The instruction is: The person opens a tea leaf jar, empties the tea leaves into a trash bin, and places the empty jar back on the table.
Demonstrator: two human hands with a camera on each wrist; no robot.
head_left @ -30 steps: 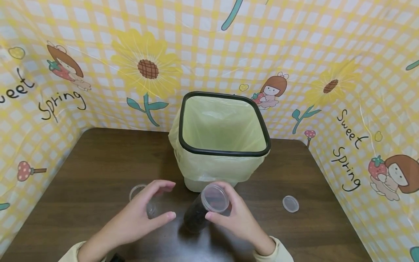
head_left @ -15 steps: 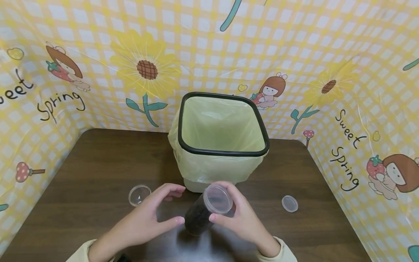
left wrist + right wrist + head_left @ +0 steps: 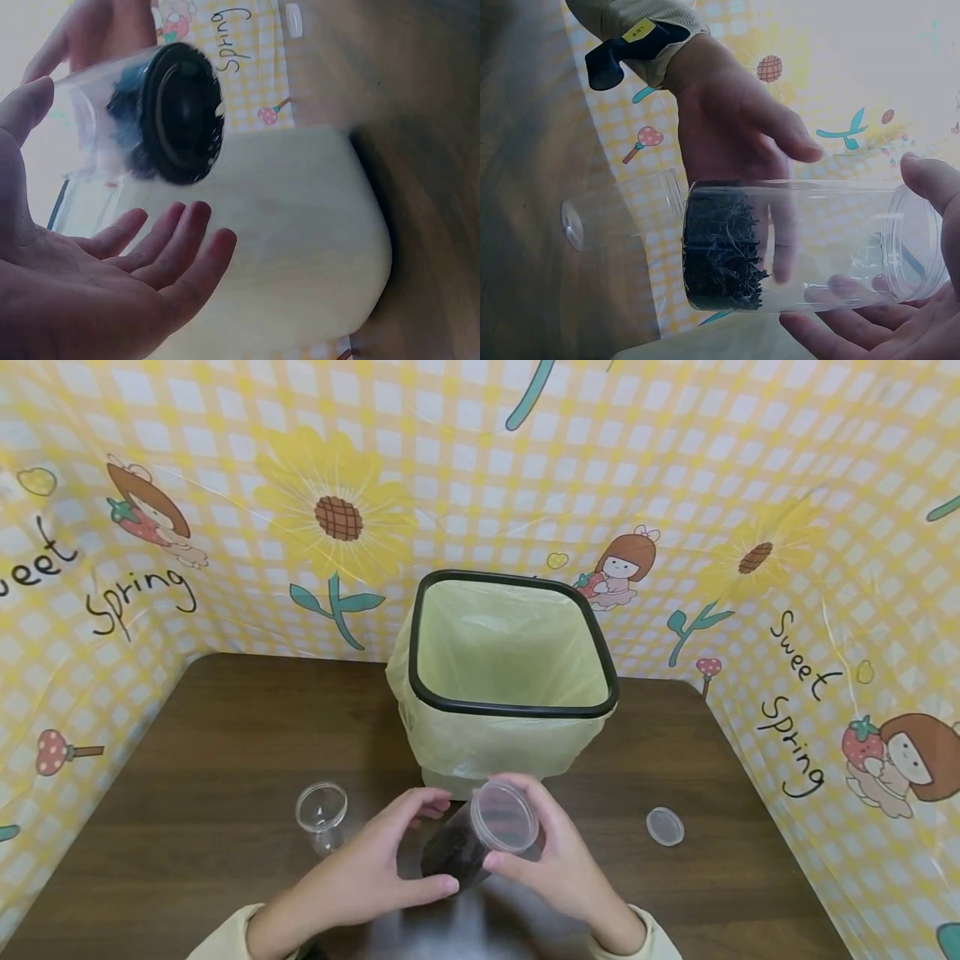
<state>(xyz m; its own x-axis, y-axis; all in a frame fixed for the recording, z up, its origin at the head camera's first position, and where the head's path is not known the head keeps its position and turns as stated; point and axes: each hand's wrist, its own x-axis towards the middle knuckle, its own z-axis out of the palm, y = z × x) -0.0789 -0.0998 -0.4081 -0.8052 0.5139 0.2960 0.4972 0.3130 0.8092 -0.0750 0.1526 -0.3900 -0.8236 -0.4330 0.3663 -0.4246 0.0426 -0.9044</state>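
Note:
In the head view my right hand (image 3: 558, 864) grips a clear plastic jar (image 3: 453, 850) near its round mouth end, thumb on one side and fingers on the other. The jar tilts over the table, and dark, dry, shredded stuff (image 3: 724, 251) is packed at its base. Around the jar's lower part, my left hand (image 3: 367, 870) spreads its fingers and thumb. A gap shows between these fingers (image 3: 161, 251) and the jar's dark base (image 3: 184, 112) in the left wrist view. An empty clear jar (image 3: 322, 817) stands left of my left hand.
Behind the hands stands a bin with a black rim (image 3: 517, 710) and a pale yellow liner (image 3: 495, 743). A clear round lid (image 3: 664, 827) lies on the brown table (image 3: 247, 727) at the right. A yellow checked cloth (image 3: 465, 468) hangs around the back and sides.
My left hand has moved right to the jar's lower part, bringing the empty jar into fuller view. The gripped jar has shifted slightly right.

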